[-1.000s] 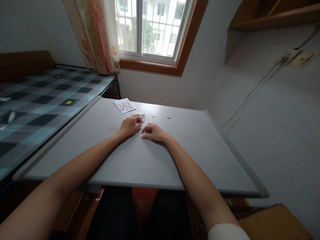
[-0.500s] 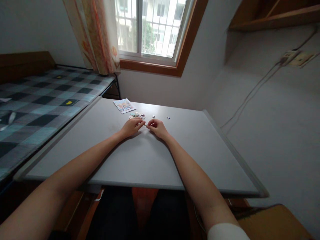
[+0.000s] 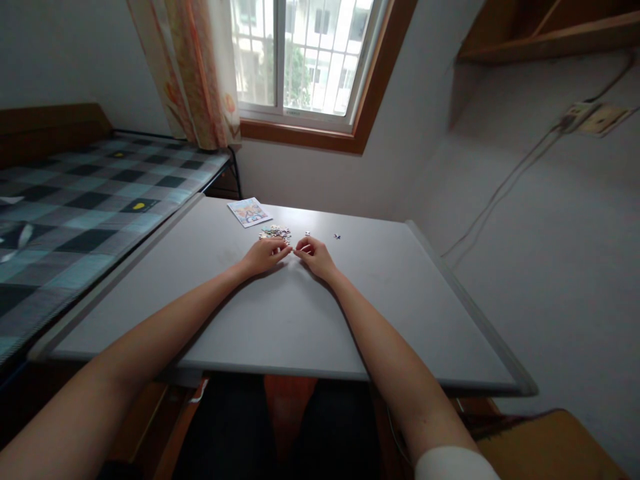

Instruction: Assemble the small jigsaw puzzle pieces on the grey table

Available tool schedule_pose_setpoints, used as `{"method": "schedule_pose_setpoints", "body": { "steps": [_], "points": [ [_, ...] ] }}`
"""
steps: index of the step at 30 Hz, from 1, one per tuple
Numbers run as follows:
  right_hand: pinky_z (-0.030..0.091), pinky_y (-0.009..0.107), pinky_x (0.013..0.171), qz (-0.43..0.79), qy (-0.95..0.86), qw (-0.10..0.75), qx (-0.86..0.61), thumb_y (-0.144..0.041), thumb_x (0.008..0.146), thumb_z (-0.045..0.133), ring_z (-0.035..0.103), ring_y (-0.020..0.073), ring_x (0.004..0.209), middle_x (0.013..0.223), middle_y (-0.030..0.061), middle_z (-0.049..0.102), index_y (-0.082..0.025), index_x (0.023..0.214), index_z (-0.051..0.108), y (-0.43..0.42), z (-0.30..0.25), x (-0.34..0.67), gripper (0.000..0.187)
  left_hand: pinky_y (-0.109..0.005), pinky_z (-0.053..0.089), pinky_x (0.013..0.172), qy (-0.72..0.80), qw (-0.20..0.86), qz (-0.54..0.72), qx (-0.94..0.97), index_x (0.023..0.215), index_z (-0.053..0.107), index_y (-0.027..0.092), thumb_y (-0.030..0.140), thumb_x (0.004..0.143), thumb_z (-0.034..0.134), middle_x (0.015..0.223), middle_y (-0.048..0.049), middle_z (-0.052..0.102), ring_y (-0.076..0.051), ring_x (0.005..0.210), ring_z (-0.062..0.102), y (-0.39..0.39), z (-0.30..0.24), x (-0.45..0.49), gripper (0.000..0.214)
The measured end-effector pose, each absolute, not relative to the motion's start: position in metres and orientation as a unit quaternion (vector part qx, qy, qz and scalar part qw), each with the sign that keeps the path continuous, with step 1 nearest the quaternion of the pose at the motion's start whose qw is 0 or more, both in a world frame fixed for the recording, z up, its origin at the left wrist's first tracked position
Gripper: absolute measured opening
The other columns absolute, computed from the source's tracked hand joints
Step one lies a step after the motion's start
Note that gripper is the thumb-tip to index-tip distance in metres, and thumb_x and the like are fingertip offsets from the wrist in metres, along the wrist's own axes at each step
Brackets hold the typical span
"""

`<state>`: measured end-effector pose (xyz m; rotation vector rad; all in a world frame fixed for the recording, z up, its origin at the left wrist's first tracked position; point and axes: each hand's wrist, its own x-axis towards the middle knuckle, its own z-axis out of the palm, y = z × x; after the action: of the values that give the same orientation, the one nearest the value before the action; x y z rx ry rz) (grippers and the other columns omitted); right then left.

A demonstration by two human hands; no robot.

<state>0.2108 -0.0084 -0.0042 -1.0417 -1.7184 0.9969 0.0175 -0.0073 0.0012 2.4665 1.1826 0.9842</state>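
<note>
Above the white table (image 3: 300, 313), my left hand (image 3: 265, 255) and my right hand (image 3: 316, 257) meet almost fingertip to fingertip. Each is closed in a pinch on a tiny jigsaw puzzle piece (image 3: 293, 250), mostly covered by the fingers; I cannot tell whether it is one piece or two joined. Just beyond my left hand lies a heap of jigsaw pieces (image 3: 276, 231). One loose piece (image 3: 307, 233) rests behind my right hand, and a dark piece (image 3: 337, 236) lies farther right.
A printed picture card (image 3: 249, 212) lies at the back left of the table. Left of the table stands a bed with a checked mattress (image 3: 135, 180). A window (image 3: 305, 60) and curtain (image 3: 193, 73) are behind, and a cable (image 3: 505, 180) hangs on the right wall.
My fingertips have come slightly closer together, and less of the puzzle piece shows between them. The heap, the loose pieces and the card stay where they were.
</note>
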Motion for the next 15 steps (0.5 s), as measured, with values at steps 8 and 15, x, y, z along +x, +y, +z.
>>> {"method": "schedule_pose_setpoints", "body": {
  "steps": [8,15],
  "points": [
    [0.046,0.027,0.065,0.34,-0.709,0.443,-0.43,-0.027,0.076,0.065,0.057,0.012,0.07,0.09,0.0019,0.06,-0.018,0.077,0.058,-0.011,-0.0011,0.2119,0.011,-0.025,0.04,0.058,0.393,0.118,0.351,0.842,0.076,0.067,0.018,0.037,0.09,0.053,0.07,-0.0011,0.061,-0.011,0.058,0.051,-0.0073,0.0024,0.0181,0.028],
    [0.046,0.026,0.064,0.322,-0.721,0.445,-0.423,-0.023,0.077,0.064,0.058,0.0116,0.069,0.088,0.0015,0.06,-0.018,0.078,0.059,-0.0083,-0.0064,0.2114,0.008,-0.024,0.04,0.058,0.39,0.138,0.35,0.84,0.079,0.067,0.016,0.033,0.089,0.057,0.071,-0.0017,0.062,-0.011,0.058,0.051,-0.0067,0.0018,0.0166,0.022]
  ]
}}
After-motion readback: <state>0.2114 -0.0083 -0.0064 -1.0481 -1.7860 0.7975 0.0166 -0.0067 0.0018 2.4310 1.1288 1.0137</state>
